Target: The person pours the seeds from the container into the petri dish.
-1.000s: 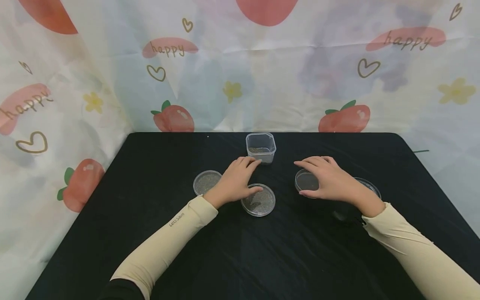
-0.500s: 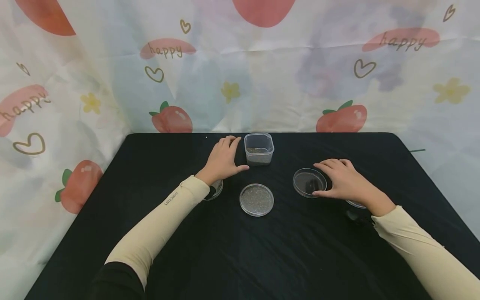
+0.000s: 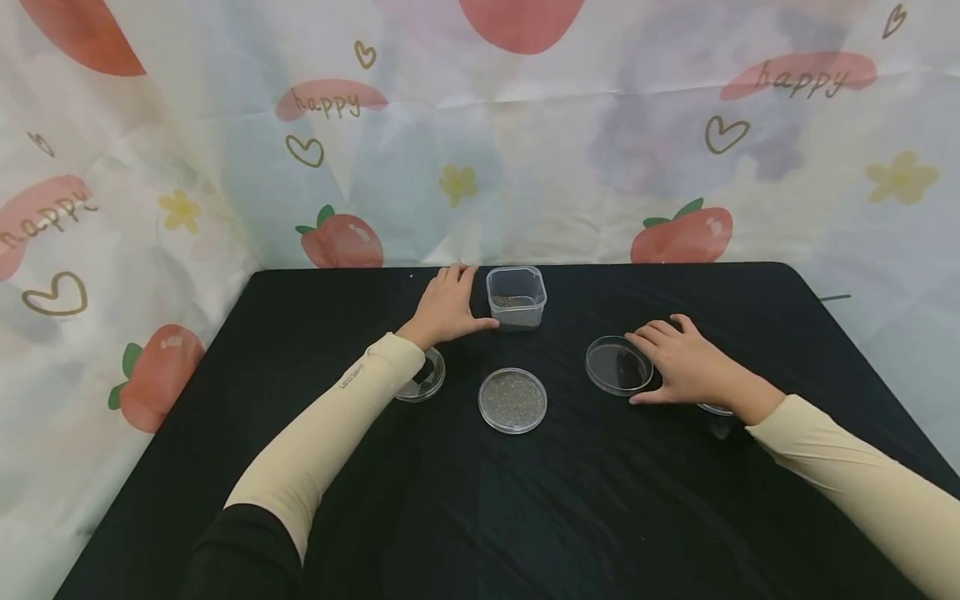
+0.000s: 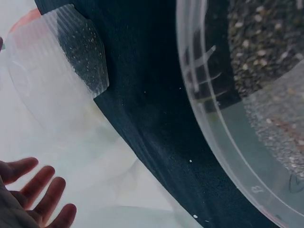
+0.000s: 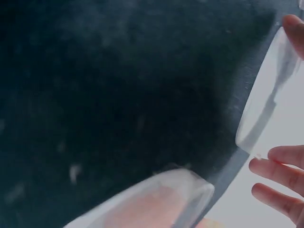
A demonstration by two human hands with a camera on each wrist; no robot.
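Left hand [image 3: 444, 308]: fingers spread, holding nothing, just beside the plastic tub [image 3: 516, 284] near the far edge of the desk [image 3: 480, 517]. Right hand [image 3: 688, 365]: fingers parted at the clear dish [image 3: 607, 367]; contact cannot be told.

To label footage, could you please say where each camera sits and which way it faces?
Head: worn there, facing forward and down at tablecloth; left grip, right grip, sleeves show.
Left wrist: worn there, facing tub, gritty dish; left fingers show.
Right wrist: likewise, facing tablecloth, clear dish; right fingers show.
First two share the tub.
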